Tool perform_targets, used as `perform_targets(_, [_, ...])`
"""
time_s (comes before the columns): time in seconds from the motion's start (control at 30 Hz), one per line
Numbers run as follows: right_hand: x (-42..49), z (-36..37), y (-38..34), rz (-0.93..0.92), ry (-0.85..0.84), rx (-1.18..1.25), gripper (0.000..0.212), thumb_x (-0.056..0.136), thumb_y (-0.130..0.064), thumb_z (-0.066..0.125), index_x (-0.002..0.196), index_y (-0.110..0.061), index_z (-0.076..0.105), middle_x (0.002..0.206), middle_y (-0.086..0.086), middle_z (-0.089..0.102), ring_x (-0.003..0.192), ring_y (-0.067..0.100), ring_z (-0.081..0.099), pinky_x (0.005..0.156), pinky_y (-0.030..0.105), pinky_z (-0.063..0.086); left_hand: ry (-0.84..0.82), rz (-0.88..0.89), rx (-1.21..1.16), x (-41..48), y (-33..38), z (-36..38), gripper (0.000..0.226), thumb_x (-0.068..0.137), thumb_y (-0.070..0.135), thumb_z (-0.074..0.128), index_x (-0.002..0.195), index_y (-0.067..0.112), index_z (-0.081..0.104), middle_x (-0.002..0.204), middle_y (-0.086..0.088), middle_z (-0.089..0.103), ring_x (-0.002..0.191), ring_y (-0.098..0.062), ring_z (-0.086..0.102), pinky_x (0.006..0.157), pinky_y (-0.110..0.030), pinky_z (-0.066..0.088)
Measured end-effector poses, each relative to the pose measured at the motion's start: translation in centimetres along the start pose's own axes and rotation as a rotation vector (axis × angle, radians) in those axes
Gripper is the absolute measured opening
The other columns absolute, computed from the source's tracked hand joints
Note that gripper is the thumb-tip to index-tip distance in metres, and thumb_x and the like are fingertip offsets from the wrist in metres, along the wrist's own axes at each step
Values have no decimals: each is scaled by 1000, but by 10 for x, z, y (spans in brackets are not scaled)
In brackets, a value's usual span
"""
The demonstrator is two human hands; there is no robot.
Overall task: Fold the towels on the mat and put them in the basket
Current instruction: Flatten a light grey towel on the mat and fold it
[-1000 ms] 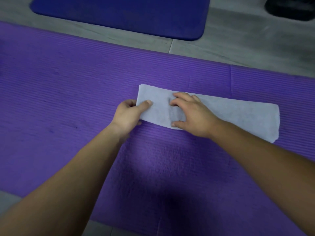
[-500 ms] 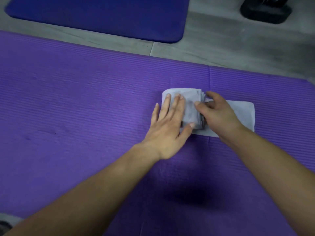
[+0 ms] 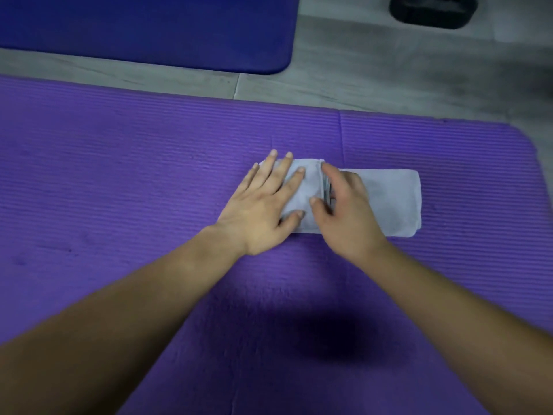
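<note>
A pale grey towel (image 3: 392, 202) lies on the purple mat (image 3: 119, 190), folded into a narrow strip with its left end doubled over into a thicker stack. My left hand (image 3: 263, 208) lies flat with straight fingers on the left part of that stack. My right hand (image 3: 344, 211) sits beside it on the towel's middle, thumb and fingers bent around the layered edge of the fold. The towel's single-layer right end shows past my right hand. No basket is in view.
A dark blue mat (image 3: 149, 28) lies on the grey floor (image 3: 374, 73) beyond the purple mat. A black object (image 3: 432, 10) sits at the top right on the floor. The purple mat's rounded corner is at the right.
The towel's left end has been folded over to the right. My left hand went from pinching the left end to lying flat on the fold, and my right hand shifted to the fold's edge.
</note>
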State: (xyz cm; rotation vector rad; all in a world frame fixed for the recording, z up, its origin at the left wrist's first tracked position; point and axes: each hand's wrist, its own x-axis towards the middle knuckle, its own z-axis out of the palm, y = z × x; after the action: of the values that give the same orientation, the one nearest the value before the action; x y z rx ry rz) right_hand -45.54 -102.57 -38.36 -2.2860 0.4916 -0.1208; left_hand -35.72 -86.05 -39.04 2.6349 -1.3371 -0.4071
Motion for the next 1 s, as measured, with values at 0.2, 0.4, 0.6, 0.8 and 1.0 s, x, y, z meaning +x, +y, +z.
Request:
perform_targets(0.2, [-11, 5, 12, -265, 31, -348, 66, 100, -25, 50, 159, -21, 22, 168, 15, 6, 152, 36, 16, 123, 49, 18, -8, 84, 36, 8, 0, 1, 81, 92, 60, 22, 164, 23, 10, 172, -2, -1, 157, -25, -14, 127, -49, -4])
perform_targets(0.4, [-10, 11, 22, -143, -204, -654, 69, 102, -52, 3, 161, -17, 1, 169, 8, -8, 156, 27, -8, 125, 52, 3, -20, 105, 11, 6, -9, 3, 85, 96, 63, 17, 163, 14, 0, 171, -1, -11, 156, -21, -19, 127, -48, -4])
perform_targets(0.6, [-10, 13, 24, -80, -234, -714, 71, 100, -55, -1, 158, -16, -14, 168, 9, -14, 155, 25, -15, 125, 51, -3, 53, -134, -375, 2, -6, 9, 85, 100, 60, 38, 163, 17, -1, 170, -1, -15, 155, -14, -17, 128, -34, -2])
perform_targets(0.8, [-8, 10, 25, -73, -261, -686, 74, 97, -57, -2, 159, -18, -12, 169, 6, -12, 155, 21, -16, 125, 48, -6, 329, -546, -748, 0, 11, 6, 63, 82, 53, 67, 135, 26, 45, 122, 0, 64, 113, -20, 62, 99, -45, 51])
perform_targets(1.0, [-2, -14, 4, -42, -185, -432, 67, 98, -49, 50, 156, -22, 32, 169, 8, 3, 154, 27, 4, 122, 48, 9, 131, -795, -806, 8, 17, -11, 47, 86, 56, 68, 110, 18, 56, 96, 8, 66, 95, -20, 67, 86, -39, 55])
